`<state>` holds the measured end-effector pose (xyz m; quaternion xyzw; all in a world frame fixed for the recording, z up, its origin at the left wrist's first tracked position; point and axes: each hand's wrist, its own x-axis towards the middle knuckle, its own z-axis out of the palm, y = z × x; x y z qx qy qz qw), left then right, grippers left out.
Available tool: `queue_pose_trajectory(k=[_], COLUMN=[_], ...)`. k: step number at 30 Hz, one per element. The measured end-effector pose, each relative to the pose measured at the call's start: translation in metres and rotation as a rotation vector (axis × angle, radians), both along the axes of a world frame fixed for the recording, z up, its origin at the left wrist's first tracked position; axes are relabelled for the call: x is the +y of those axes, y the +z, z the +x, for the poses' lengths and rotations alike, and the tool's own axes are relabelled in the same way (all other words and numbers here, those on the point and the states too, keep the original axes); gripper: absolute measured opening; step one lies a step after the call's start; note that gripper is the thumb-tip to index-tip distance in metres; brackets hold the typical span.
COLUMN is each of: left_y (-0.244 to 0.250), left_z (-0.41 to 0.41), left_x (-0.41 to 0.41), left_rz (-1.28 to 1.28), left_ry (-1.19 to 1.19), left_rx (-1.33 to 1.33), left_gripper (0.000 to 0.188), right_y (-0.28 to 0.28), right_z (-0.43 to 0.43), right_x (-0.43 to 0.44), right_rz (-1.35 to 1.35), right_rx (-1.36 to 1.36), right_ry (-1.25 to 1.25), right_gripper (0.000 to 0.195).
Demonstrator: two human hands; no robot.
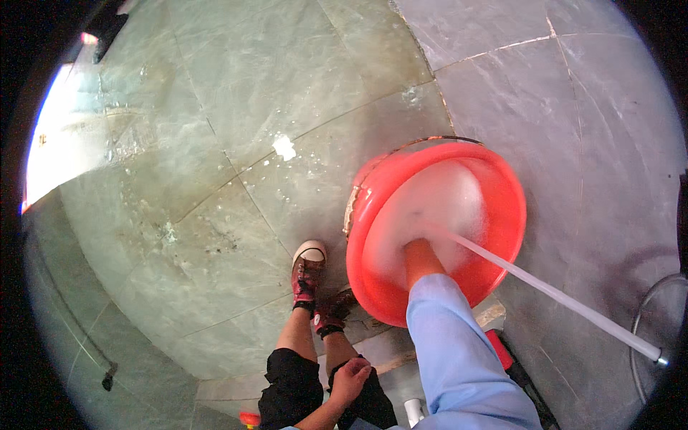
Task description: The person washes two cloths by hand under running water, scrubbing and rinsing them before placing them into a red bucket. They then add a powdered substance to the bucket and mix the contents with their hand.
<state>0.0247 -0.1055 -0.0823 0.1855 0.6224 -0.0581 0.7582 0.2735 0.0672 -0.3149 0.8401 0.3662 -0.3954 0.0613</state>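
Observation:
The red plastic bucket (513,193), filled with white suds (457,188), stands tilted in the view at centre right. My right forearm, in a light blue sleeve, reaches down into it, and the foam hides my right hand. My left hand (352,379) rests by my knee over black shorts, its fingers curled together and nothing seen in them. A straight white length (564,303) slants from a shiny end at the right into the suds; whether it is a rod or a water stream I cannot tell.
Wet grey floor tiles (226,118) bear a foam blob (284,148) beyond my maroon shoes (309,266). A grey hose (637,328) curves at the lower right. A red and black object (500,349) lies beside the bucket, near a low ledge (395,352). A floor-level dark object (109,376) is at left.

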Motion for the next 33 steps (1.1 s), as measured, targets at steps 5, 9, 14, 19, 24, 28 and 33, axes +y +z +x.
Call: queue_pose_trajectory(k=[5,9,14,19,24,28,33], left_y=[0.006,-0.002,-0.007,-0.013,0.001,-0.003,0.003], left_z=[0.004,0.006,0.01,0.006,0.004,0.002,0.0], left_x=[0.008,0.0,0.004,-0.005,0.011,0.005,0.022], left_rz=[0.044,0.003,0.013,0.02,-0.029,-0.071,-0.072], left_ry=[-0.002,0.068,0.044,0.076,-0.036,0.049,-0.06], left_rx=[0.037,0.057,0.018,0.009,0.043,0.009,0.019], left_gripper=[0.018,0.017,0.017,0.017,0.017,0.017,0.015], right_y=[0.089,0.168,0.187,0.152,0.089,0.022,0.057], right_z=[-0.027,-0.006,0.025,0.046,0.006,-0.014,-0.024], right_x=[0.014,-0.008,-0.017,-0.032,-0.002,0.019,0.026], right_rz=[0.365,0.538,0.612,0.154,0.098,-0.105,0.042], right_rx=[0.946,1.189,1.188,0.355,0.015,-0.02,0.519], right_ry=[-1.112,-1.54,-1.559,-0.534,0.192,0.267,-0.705], right_gripper=[0.038,0.04,0.037,0.039,0.043,0.044,0.047])
